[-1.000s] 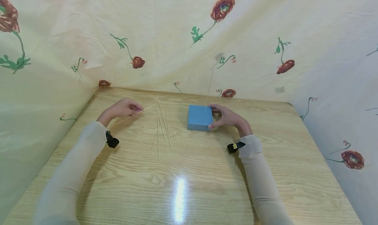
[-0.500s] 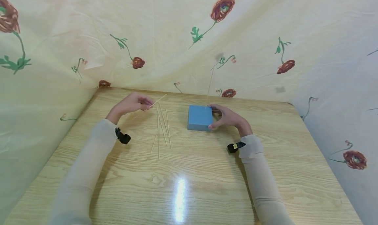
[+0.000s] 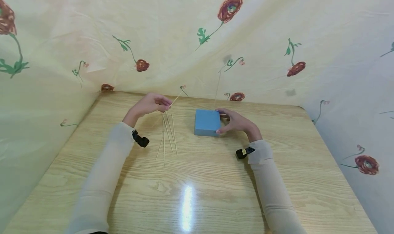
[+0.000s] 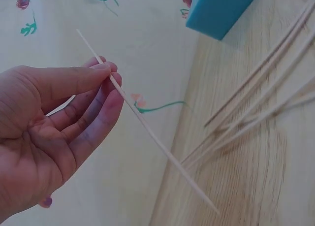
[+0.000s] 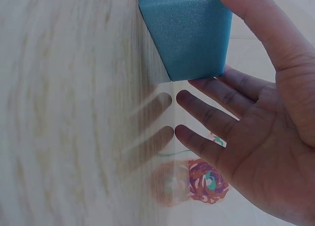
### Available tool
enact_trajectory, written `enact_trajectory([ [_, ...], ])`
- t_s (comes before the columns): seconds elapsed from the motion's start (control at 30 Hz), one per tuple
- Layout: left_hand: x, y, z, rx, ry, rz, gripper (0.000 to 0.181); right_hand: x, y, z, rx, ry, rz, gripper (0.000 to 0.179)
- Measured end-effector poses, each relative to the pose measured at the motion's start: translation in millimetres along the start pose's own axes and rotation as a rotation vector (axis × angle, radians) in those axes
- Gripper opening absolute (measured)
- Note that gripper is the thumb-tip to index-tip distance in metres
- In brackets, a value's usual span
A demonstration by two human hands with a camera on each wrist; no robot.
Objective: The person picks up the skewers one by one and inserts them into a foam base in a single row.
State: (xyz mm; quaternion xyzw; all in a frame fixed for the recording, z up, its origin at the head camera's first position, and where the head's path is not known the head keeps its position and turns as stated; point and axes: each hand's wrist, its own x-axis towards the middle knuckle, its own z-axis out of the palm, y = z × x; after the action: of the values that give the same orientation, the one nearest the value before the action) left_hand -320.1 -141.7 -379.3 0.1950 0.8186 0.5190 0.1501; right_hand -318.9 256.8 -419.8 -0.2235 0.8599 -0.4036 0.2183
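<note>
Between thumb and fingertips, my left hand pinches a thin wooden skewer, held tilted above the table; its pointed lower end shows in the left wrist view. A blue foam block lies flat on the table. My right hand grips this block at its right side, thumb on the near face and fingers at the far face; two fingers stay apart from it in the right wrist view. One skewer stands upright in the block near its back right corner.
Several loose skewers lie crossing each other on the wooden table, left of the block. A flowered cloth hangs behind the table and along its sides.
My left hand has moved right and slightly away from me with its skewer, which is now steeper and closer to the block. The right hand and block have stayed in place.
</note>
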Motion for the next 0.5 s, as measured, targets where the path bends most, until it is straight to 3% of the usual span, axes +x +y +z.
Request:
enact_trajectory([
  [0.5, 24.2, 16.2, 27.6, -0.164, 0.042, 0.093, 0.028, -0.5, 1, 1, 0.007, 0.001, 0.002, 0.105],
])
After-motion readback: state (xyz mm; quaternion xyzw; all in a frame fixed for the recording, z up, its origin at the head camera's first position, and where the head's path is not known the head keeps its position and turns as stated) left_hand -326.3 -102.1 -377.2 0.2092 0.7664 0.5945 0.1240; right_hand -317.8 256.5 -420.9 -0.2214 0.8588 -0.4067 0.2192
